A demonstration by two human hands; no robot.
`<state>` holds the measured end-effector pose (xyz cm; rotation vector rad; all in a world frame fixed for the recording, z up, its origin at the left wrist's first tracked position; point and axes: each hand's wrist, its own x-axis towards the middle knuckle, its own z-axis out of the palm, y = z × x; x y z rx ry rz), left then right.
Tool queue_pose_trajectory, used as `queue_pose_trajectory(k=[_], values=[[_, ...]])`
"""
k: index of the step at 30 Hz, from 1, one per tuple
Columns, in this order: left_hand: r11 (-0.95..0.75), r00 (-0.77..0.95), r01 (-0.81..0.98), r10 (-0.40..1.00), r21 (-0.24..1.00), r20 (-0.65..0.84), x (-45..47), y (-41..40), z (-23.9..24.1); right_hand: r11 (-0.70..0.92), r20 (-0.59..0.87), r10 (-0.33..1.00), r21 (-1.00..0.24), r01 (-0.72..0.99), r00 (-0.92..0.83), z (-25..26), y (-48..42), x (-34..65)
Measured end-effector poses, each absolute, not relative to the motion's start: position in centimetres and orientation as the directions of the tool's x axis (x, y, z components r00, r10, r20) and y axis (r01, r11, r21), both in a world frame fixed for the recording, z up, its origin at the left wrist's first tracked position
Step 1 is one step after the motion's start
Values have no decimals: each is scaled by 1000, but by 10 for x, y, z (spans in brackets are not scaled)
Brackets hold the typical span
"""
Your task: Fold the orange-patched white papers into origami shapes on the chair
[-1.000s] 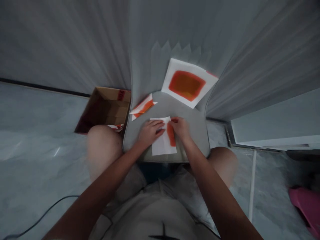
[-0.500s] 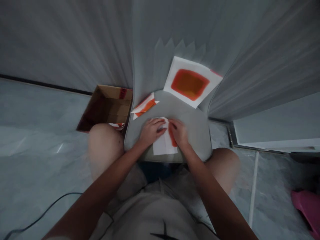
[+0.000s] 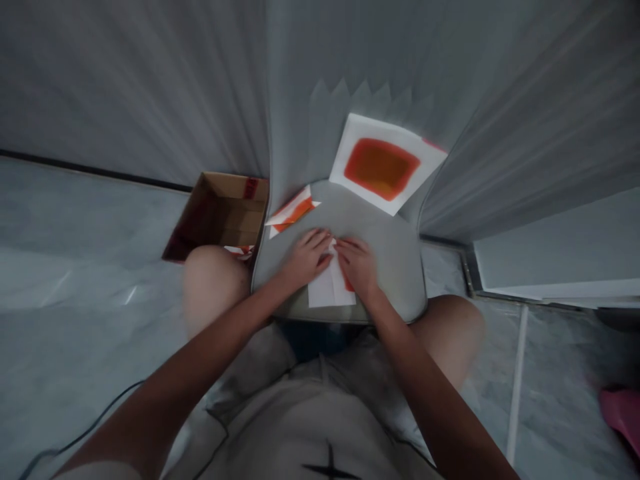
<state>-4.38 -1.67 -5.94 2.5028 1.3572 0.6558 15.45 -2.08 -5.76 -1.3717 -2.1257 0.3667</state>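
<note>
A white sheet of paper (image 3: 327, 290) with an orange patch lies on a grey seat (image 3: 390, 253) in front of me, partly folded. My left hand (image 3: 304, 259) rests flat on its upper left part, fingers stretched out. My right hand (image 3: 357, 265) presses flat on its right side, covering most of the orange patch. The two hands almost touch at the fingertips over the paper's top edge.
A folded orange-and-white paper (image 3: 293, 212) lies at the seat's back left. A larger white sheet with an orange square (image 3: 383, 167) leans at the back. An open cardboard box (image 3: 220, 217) stands on the floor to the left. A cable (image 3: 100, 417) and a pink object (image 3: 623, 413) lie on the floor.
Both hands have moved closer together on the paper. The right flap with the orange patch has been pressed inward, so less orange shows now.
</note>
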Motion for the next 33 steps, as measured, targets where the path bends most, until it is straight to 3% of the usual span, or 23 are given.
queue_pose_trajectory(k=[11,20,33], values=[[-618,585,729,786,295,201,-50,-10,-47,432,306,899,-499,751,-314,-62,-23,155],[-625,599,731,780,273,183,-53,-8,-46,481,359,871,-490,728,-334,-66,-22,158],[-620,605,756,784,211,137,-53,-11,-43,471,318,881,-500,727,-352,-67,-20,161]])
